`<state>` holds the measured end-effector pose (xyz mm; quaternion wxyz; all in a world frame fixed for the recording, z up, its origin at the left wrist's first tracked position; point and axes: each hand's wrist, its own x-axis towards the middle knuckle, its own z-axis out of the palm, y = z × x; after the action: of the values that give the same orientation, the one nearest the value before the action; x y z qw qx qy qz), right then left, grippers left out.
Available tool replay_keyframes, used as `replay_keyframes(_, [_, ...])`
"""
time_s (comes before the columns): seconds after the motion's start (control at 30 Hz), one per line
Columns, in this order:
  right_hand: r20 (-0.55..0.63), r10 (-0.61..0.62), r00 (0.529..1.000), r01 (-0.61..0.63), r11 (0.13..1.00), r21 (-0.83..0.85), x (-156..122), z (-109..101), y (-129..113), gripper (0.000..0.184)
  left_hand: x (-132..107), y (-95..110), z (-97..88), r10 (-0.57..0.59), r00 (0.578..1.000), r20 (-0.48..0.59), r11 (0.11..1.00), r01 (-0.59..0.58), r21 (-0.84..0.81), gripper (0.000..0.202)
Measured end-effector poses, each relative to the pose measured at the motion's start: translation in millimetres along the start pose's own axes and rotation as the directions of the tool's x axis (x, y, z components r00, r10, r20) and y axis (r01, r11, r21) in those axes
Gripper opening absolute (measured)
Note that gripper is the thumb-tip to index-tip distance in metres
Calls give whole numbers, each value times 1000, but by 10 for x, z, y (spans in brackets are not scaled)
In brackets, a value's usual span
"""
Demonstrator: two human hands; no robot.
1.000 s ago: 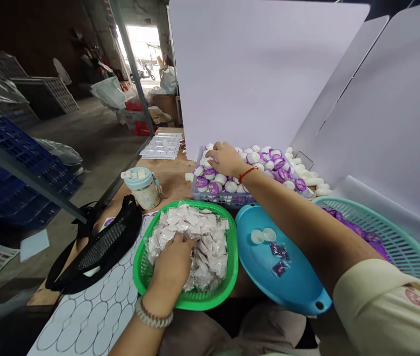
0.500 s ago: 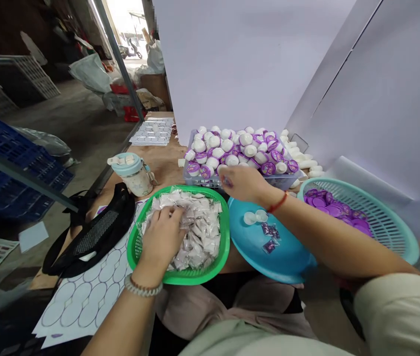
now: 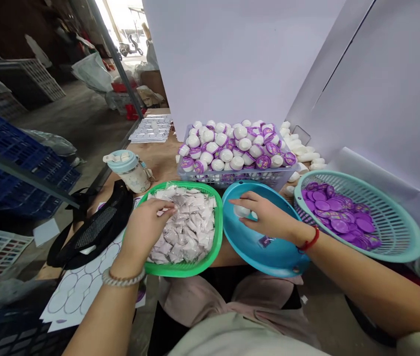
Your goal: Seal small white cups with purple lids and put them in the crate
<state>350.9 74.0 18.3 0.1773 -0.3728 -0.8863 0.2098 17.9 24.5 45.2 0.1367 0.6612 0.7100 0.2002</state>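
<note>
Working at a wooden table (image 3: 160, 160), seen from the head camera, the left hand (image 3: 145, 230) rests in a green plastic basket (image 3: 213, 237) heaped with crinkly clear packets (image 3: 185, 232). Its fingers are drawn narrow on the pile; whether they pinch a packet, I cannot tell. The right hand (image 3: 269, 215) hangs over a shallow blue tray (image 3: 247, 247), fingers loosely spread above a smooth white disc (image 3: 241, 211), with a dark sachet (image 3: 265, 241) just beside them. No firm grip shows. Behind sits a gridded crate (image 3: 232, 182) packed with rounded white cups (image 3: 226, 155) banded in purple, and a teal mesh basket (image 3: 408, 242) holds flat purple discs (image 3: 338, 220).
</note>
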Motion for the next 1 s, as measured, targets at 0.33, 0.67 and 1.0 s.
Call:
replay_keyframes(0.33, [83,86,993,-94,991,97,39,109,-436,61,-285,427,402,44,928,369,996,-13,-85,25])
replay_keyframes(0.67, [21,100,995,-102,986,133,-547,119,-419,46,-337,413,319,-13,902,431,968,120,-222,13])
replay_keyframes(1.0, [-82,83,993,-42,911,410,-656,191,-523,58,-611,1109,504,178,900,398,691,174,-701,12])
